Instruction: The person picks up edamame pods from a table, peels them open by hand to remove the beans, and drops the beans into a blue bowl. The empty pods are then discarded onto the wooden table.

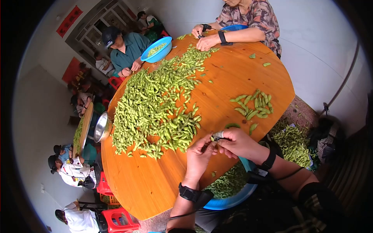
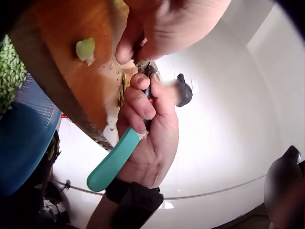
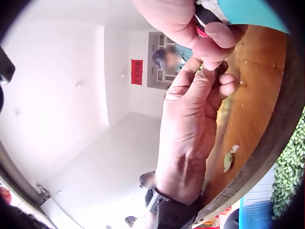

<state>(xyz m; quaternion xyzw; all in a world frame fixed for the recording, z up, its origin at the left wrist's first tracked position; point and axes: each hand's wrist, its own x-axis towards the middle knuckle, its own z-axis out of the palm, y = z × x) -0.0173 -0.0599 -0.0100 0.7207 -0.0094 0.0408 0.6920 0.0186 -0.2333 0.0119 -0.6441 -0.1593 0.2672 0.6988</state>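
Observation:
Near the table's front edge, my left hand [image 1: 198, 157] pinches a small green soybean pod [image 1: 212, 138] between thumb and fingers, mostly hidden by the fingertips. My right hand [image 1: 243, 144] is close beside it, its fingertips right at the pod. Its fingers curl round a tool with a teal handle [image 2: 116, 157], which has a black part and a bit of red near the fingers. What kind of tool it is I cannot tell, as its working end is hidden. Below the hands, a blue basin [image 1: 231, 202] holds many shelled green beans.
A large heap of soybean pods [image 1: 155, 101] covers the left of the wooden table [image 1: 229, 73]; a smaller group [image 1: 254, 104] lies right. Two people sit across, by a blue bowl [image 1: 165, 53]. A metal bowl [image 1: 101, 126] stands left. More pods [image 1: 292, 144] are piled low at right.

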